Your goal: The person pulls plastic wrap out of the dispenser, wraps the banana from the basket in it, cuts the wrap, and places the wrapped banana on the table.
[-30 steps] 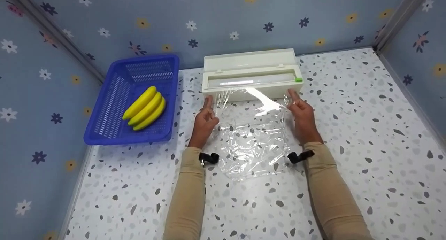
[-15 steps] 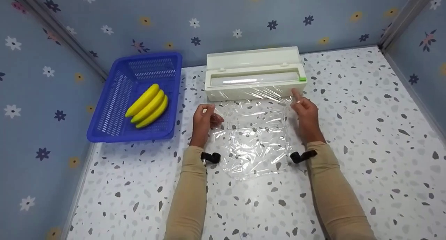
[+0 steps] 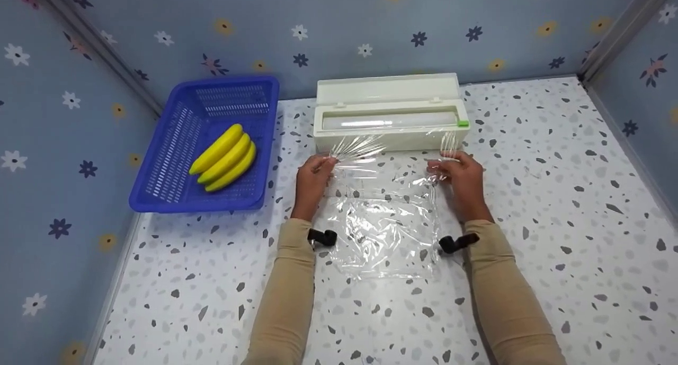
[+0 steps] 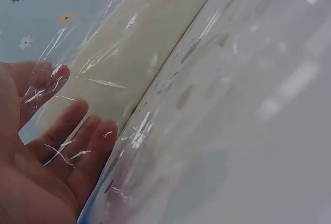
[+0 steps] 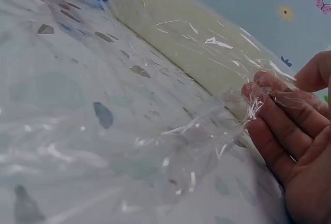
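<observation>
A clear sheet of cling film point(image 3: 384, 216) stretches from the roll point(image 3: 392, 121) in a white dispenser box point(image 3: 392, 141), whose lid stands raised at the back. Its loose end lies crinkled over the speckled table. My left hand point(image 3: 313, 182) pinches the film's left edge between thumb and forefinger, just in front of the box; the other fingers show behind the film in the left wrist view. On the opposite edge, my right hand point(image 3: 464, 182) pinches the film, with gathered folds running over its fingers point(image 5: 282, 125). Creases fan from both grips toward the box.
A blue plastic basket point(image 3: 204, 210) stands to the left of the box, with a bunch of bananas point(image 3: 225, 158) inside. A green piece point(image 3: 463, 123) sits at the box's right end. Flowered panels point(image 3: 360, 31) border the table at the back and sides.
The left hand, seen loose at the film's edge half a second ago, now pinches it. The right hand's fingers have drawn in from the box's front and gathered the film's right edge.
</observation>
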### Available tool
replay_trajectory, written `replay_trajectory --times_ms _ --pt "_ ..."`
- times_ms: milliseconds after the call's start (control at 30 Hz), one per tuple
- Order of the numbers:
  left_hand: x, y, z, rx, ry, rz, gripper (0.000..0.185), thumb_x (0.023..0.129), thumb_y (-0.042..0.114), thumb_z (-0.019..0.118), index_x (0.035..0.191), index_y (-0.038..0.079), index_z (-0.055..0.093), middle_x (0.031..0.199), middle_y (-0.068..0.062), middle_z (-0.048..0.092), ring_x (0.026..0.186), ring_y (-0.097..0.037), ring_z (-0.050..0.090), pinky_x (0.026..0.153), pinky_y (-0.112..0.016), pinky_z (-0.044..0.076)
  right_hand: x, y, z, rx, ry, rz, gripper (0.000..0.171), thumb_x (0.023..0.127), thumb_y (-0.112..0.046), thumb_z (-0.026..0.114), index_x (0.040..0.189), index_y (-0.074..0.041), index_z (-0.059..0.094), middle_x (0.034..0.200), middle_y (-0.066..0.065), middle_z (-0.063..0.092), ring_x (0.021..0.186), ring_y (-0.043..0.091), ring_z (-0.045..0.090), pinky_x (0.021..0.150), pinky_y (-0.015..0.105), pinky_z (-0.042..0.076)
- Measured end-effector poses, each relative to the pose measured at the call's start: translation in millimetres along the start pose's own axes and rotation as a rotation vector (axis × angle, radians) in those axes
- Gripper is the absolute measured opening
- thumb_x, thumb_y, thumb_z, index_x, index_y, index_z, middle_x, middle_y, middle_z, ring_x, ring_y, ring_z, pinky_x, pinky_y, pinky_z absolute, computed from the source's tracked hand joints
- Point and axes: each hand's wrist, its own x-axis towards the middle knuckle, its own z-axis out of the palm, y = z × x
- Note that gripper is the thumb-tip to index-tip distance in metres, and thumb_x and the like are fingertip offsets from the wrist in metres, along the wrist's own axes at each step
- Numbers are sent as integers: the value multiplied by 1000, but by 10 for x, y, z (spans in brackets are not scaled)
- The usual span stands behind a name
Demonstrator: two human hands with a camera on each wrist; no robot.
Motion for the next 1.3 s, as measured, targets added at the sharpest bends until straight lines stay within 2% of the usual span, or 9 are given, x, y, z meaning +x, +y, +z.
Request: replay_trajectory --times_ms 133,267,367,567,800,933,1000,1167,1300 --pt "-21 20 -13 66 -3 37 27 100 24 64 100 -2 72 149 -3 50 142 -20 39 112 -34 34 -2 -2 -29 -116 -27 -59 23 97 -1 60 115 13 60 141 18 56 125 34 56 92 35 53" --pt "-43 28 -15 60 -25 17 28 102 25 60 102 0 72 153 3 45 137 -20 43 94 -40 47 -12 -9 -47 -122 -70 -85 27 99 -5 59 115 16 55 157 5 39 143 22 39 107 31 41" --pt "-60 38 -16 46 -43 1 28 102 26 59 101 1 72 155 6 42 139 -19 40 90 -41 47 -19 -23 -56 -119 -96 -93 24 100 -5 57 113 16 53 160 6 34 146 21 33 112 29 34" --pt "-43 41 -17 20 -80 3 23 101 27 59 98 7 69 158 5 37 151 -13 16 118 -37 20 9 -52 -76 -197 -125 -105 25 103 -8 53 114 14 53 163 7 27 150 19 22 118 26 21" --pt "-42 75 -27 8 -146 -22 21 103 17 55 99 -1 65 164 -5 23 153 -23 4 121 -44 7 28 -38 -100 -225 -181 -69 26 104 -6 47 123 12 50 166 3 16 152 19 12 119 28 14" --pt "-60 29 -39 -1 -138 -20 24 103 20 57 102 -1 66 165 -4 21 153 -21 10 120 -38 15 -1 -47 -97 -216 -198 -39 31 104 -12 51 129 6 52 166 -6 16 152 15 12 120 34 15" --pt "-84 12 -40 -11 -124 -28 24 103 22 58 103 0 68 163 -3 27 150 -20 20 115 -36 28 -28 -50 -105 -189 -177 -1 35 103 -16 55 131 5 53 164 -9 23 150 17 20 119 41 23" --pt "-156 12 -37 -108 -150 -42 27 103 15 57 118 -6 63 135 -18 60 122 -30 56 94 -41 49 -101 -46 -129 -115 -117 73 42 100 -22 63 136 -1 56 148 13 47 135 33 44 108 49 40" --pt "-202 35 -41 -167 -195 -51 40 102 10 57 137 -7 49 119 -23 68 106 -38 66 85 -45 56 -161 -44 -141 -87 -137 33 46 100 -16 63 140 2 51 143 22 51 131 38 50 107 42 42"
